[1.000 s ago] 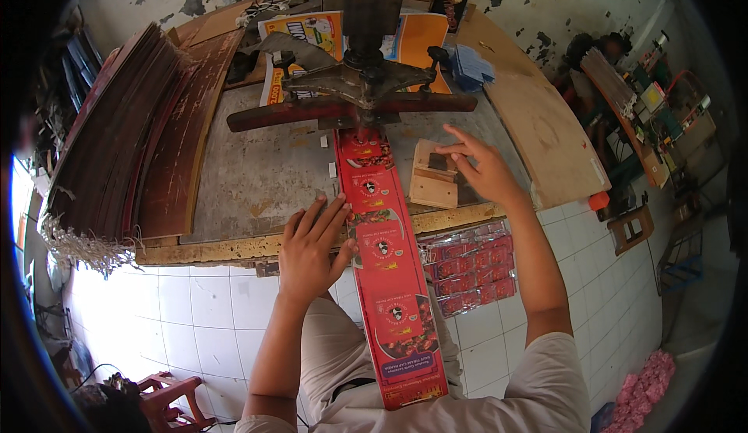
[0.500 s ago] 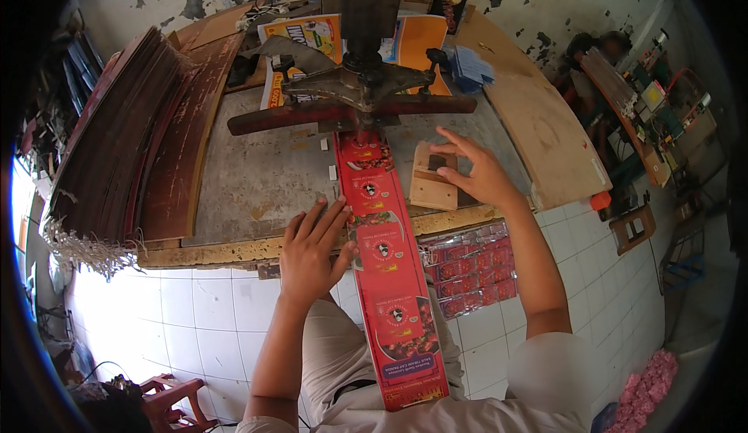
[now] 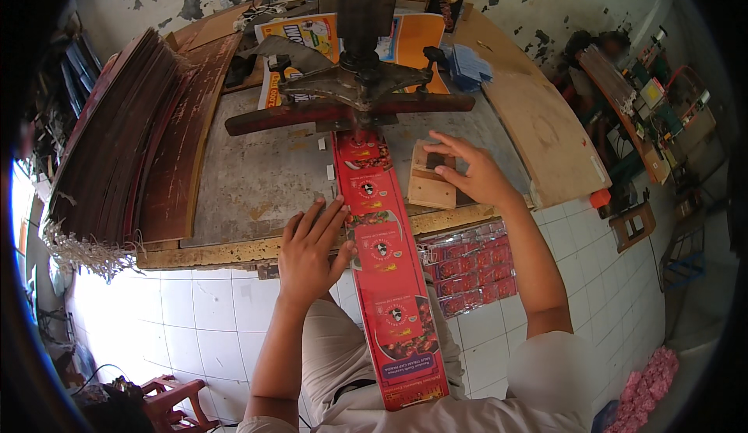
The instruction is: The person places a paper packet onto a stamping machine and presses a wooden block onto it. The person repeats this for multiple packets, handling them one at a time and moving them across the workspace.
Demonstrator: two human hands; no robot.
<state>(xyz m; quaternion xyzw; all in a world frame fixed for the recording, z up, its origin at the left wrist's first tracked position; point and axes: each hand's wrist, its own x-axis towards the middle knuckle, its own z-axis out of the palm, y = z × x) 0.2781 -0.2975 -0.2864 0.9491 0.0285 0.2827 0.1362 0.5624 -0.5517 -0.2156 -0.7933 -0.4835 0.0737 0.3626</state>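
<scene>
A long red printed strip point(image 3: 382, 285) runs from my lap up onto the grey worktable point(image 3: 249, 160). Its far end lies under the dark metal head of a press point(image 3: 362, 90). My left hand point(image 3: 315, 250) rests along the strip's left edge, fingers spread, thumb on the print. To the right of the strip sits a small wooden block point(image 3: 431, 191) with a dark square on it. My right hand point(image 3: 471, 172) hovers at that block with its fingers apart; whether the thumb touches the block I cannot tell. Two small white pieces point(image 3: 330, 172) lie left of the strip.
Tall stacked dark red sheets point(image 3: 117, 137) with stringy ends stand on the left. A plywood board point(image 3: 538, 113) covers the right side. Below the table edge are red packaged sheets point(image 3: 467, 269). A red stool point(image 3: 175, 402) stands lower left, a pink bundle point(image 3: 647, 386) lower right.
My right hand has shifted very slightly left along with the whole view. The strip and my left hand stay nearly as they were.
</scene>
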